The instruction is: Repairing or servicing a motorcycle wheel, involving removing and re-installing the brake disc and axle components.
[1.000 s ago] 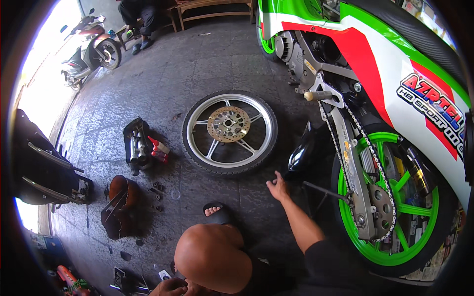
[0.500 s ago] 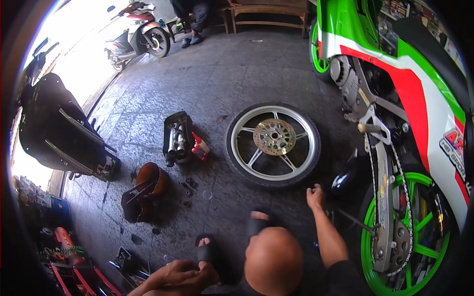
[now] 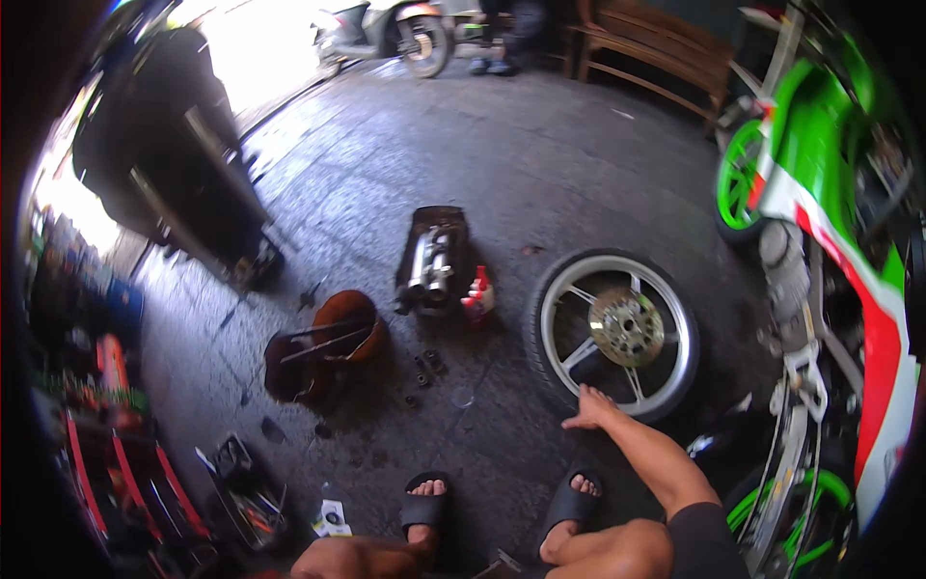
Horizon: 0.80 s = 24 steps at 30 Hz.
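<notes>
The right hand (image 3: pixel 593 410), empty with its thumb spread wide, is at the near edge of the silver wheel (image 3: pixel 581 353), which lies flat and unlifted on the floor (image 3: pixel 540 174), brake disc (image 3: pixel 609 326) already at its hub, left of the green motorcycle (image 3: pixel 818 135).

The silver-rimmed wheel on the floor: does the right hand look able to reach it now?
Probably yes: the right hand, open, is at the near edge of the silver-rimmed wheel, with nothing visible between them. Contact is unclear.
</notes>
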Each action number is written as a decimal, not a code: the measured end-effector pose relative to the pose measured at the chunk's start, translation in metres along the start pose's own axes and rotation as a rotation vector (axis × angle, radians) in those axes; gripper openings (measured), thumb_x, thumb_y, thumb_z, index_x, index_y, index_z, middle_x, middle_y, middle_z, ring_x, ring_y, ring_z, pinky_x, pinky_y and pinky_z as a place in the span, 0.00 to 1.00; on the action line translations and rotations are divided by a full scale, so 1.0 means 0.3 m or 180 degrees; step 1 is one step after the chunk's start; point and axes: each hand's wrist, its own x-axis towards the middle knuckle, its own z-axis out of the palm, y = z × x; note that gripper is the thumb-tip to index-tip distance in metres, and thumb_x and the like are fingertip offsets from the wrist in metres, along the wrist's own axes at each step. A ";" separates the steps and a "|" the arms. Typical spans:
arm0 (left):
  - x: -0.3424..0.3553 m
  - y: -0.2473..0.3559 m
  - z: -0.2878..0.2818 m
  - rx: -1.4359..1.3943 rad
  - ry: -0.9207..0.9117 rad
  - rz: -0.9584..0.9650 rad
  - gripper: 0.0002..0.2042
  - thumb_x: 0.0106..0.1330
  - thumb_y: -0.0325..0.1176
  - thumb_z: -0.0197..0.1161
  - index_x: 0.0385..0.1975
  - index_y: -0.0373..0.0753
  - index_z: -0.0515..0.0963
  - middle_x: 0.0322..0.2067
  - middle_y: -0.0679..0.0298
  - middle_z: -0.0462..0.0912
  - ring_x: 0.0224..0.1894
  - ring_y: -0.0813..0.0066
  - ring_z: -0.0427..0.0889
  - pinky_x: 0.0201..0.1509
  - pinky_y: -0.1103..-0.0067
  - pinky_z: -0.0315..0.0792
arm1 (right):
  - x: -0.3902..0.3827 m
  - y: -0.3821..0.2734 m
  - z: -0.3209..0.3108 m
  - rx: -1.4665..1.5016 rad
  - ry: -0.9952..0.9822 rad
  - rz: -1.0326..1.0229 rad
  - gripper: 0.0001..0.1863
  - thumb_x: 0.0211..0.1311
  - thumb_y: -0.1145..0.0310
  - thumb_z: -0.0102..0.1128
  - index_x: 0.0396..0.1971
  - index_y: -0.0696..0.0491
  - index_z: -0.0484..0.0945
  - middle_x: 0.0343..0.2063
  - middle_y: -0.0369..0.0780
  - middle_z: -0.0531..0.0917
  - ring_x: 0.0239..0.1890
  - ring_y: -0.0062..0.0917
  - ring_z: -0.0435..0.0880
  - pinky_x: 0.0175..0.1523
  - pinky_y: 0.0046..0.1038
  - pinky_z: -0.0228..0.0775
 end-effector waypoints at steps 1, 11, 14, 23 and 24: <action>0.002 -0.018 0.005 0.0180 -0.0284 0.0638 0.11 0.60 0.33 0.61 0.31 0.28 0.78 0.24 0.55 0.77 0.24 0.65 0.76 0.30 0.71 0.71 | 0.014 0.025 -0.007 0.0037 0.0004 -0.0130 0.61 0.37 0.37 0.78 0.64 0.64 0.60 0.63 0.55 0.71 0.67 0.47 0.68 0.69 0.41 0.62; 0.034 0.021 -0.110 0.1117 -0.1615 0.0245 0.16 0.58 0.37 0.71 0.43 0.37 0.79 0.32 0.61 0.76 0.31 0.66 0.76 0.34 0.74 0.69 | -0.090 -0.234 -0.030 -0.0059 0.0437 0.0544 0.55 0.31 0.40 0.80 0.60 0.60 0.70 0.58 0.52 0.77 0.61 0.42 0.77 0.65 0.41 0.67; 0.010 0.022 -0.131 0.0665 -0.1815 0.0233 0.17 0.56 0.36 0.72 0.43 0.36 0.79 0.32 0.60 0.77 0.30 0.65 0.76 0.34 0.73 0.70 | -0.211 -0.344 0.004 -0.0253 0.0077 0.0581 0.53 0.36 0.33 0.74 0.58 0.58 0.72 0.55 0.51 0.80 0.60 0.43 0.78 0.64 0.45 0.65; 0.017 0.058 -0.085 0.1322 -0.1818 -0.0031 0.16 0.50 0.31 0.72 0.38 0.33 0.80 0.30 0.55 0.81 0.30 0.57 0.81 0.36 0.69 0.72 | -0.430 -0.599 0.344 -0.0016 0.0091 0.0185 0.46 0.43 0.37 0.73 0.54 0.60 0.73 0.50 0.50 0.81 0.56 0.42 0.80 0.59 0.48 0.64; 0.017 0.057 -0.068 0.1457 -0.1858 -0.0022 0.15 0.50 0.31 0.71 0.37 0.32 0.80 0.29 0.54 0.81 0.30 0.58 0.81 0.37 0.69 0.72 | -0.438 -0.614 0.372 -0.0100 0.0249 0.0250 0.45 0.45 0.38 0.72 0.53 0.60 0.73 0.50 0.50 0.81 0.56 0.42 0.80 0.59 0.48 0.64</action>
